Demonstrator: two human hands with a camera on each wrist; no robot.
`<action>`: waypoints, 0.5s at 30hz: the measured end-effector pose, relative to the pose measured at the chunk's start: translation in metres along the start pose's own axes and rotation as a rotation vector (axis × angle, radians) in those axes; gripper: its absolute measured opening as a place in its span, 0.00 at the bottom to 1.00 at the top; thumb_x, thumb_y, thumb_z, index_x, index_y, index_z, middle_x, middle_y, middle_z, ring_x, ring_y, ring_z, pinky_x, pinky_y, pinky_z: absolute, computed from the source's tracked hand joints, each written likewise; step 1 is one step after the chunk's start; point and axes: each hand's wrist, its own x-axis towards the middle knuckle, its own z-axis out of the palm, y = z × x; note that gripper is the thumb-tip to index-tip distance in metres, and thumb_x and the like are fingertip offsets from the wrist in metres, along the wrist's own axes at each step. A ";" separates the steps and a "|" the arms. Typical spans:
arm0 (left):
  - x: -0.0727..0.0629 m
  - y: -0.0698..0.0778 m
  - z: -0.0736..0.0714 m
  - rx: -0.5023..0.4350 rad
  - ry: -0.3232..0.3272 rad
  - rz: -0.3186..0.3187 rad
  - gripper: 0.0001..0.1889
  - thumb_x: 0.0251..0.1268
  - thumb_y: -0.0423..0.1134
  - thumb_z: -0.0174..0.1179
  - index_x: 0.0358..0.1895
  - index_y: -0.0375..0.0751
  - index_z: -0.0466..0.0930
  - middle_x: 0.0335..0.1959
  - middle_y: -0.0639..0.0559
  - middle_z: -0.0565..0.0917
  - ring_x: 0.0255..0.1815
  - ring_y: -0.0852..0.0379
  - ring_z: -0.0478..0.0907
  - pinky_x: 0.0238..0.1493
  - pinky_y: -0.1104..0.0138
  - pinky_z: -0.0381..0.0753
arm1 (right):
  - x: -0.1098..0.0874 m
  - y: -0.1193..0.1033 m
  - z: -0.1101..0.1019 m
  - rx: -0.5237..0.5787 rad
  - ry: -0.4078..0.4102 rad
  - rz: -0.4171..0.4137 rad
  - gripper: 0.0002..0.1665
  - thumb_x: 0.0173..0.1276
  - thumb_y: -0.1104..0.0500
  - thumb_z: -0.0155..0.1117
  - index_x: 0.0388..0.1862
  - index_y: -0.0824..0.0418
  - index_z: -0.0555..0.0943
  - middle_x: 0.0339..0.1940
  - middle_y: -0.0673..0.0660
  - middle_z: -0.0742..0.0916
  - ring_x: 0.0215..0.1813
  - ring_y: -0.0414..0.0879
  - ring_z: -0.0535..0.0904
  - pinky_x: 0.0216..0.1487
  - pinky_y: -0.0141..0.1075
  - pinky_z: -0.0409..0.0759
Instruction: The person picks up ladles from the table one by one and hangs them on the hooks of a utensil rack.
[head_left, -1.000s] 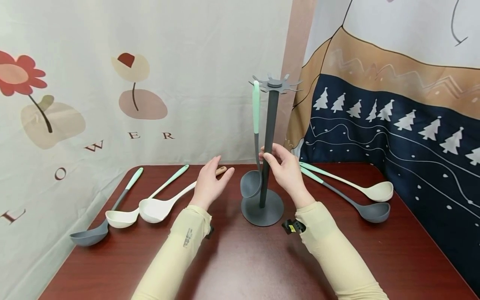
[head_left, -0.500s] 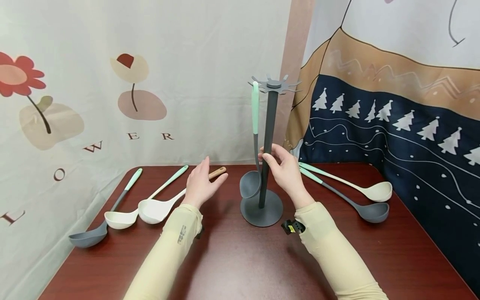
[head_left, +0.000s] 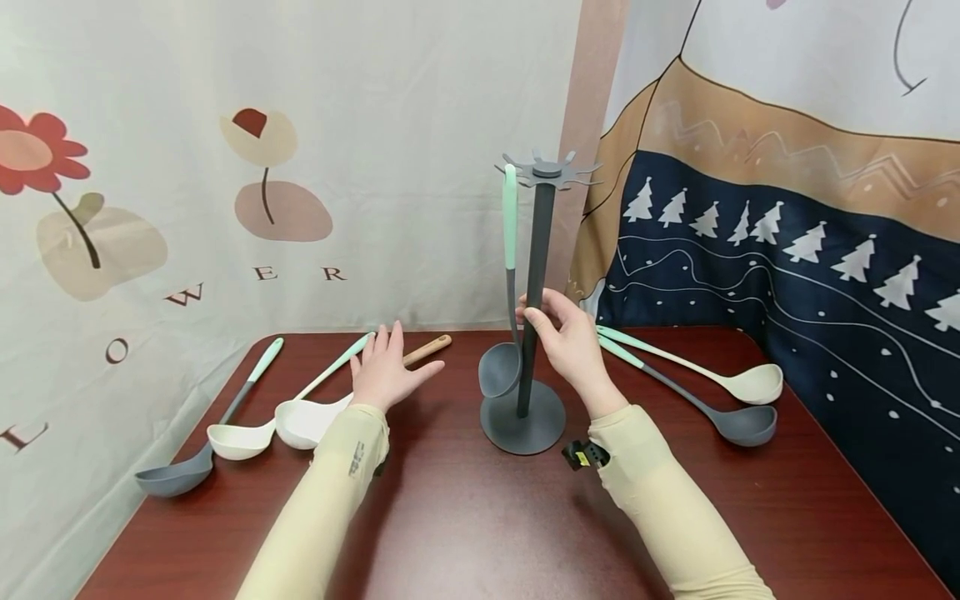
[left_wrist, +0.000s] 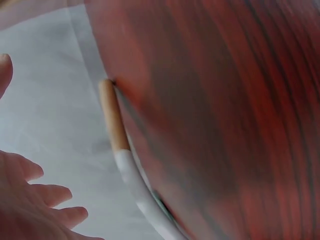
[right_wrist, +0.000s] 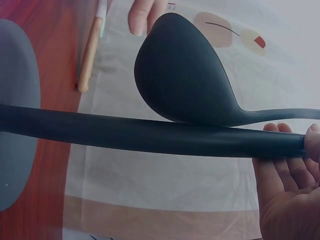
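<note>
My right hand (head_left: pixel 570 346) holds the post of a dark grey utensil stand (head_left: pixel 540 242), thumb on one side and fingers behind. From one hook of its top hangs a grey ladle (head_left: pixel 498 371) with a mint handle; its bowl is beside the post. My left hand (head_left: pixel 384 375), fingers spread, hovers over a white ladle (head_left: pixel 300 423) with a wooden-ended handle and hides part of that handle. In the left wrist view the wooden handle end (left_wrist: pixel 114 117) lies apart from my fingers. The right wrist view shows the post running past the hanging bowl (right_wrist: pixel 180 70).
On the left of the table (head_left: pixel 480 533) lie a mint-handled white ladle (head_left: pixel 243 442) and a grey ladle (head_left: pixel 176 479). At the right lie another white ladle (head_left: pixel 756 385) and another grey one (head_left: pixel 746 427). Printed curtains (head_left: pixel 420 167) stand behind the table.
My left hand has moved left, away from the stand, and its fingers have spread over the white ladle's handle. The right hand keeps its hold on the post.
</note>
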 end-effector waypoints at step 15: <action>0.006 -0.026 0.009 0.170 -0.045 -0.065 0.63 0.50 0.80 0.55 0.79 0.38 0.45 0.78 0.31 0.49 0.77 0.31 0.43 0.68 0.31 0.40 | 0.010 0.041 0.003 0.042 0.004 -0.005 0.14 0.74 0.60 0.61 0.54 0.63 0.81 0.44 0.60 0.88 0.47 0.51 0.86 0.53 0.46 0.82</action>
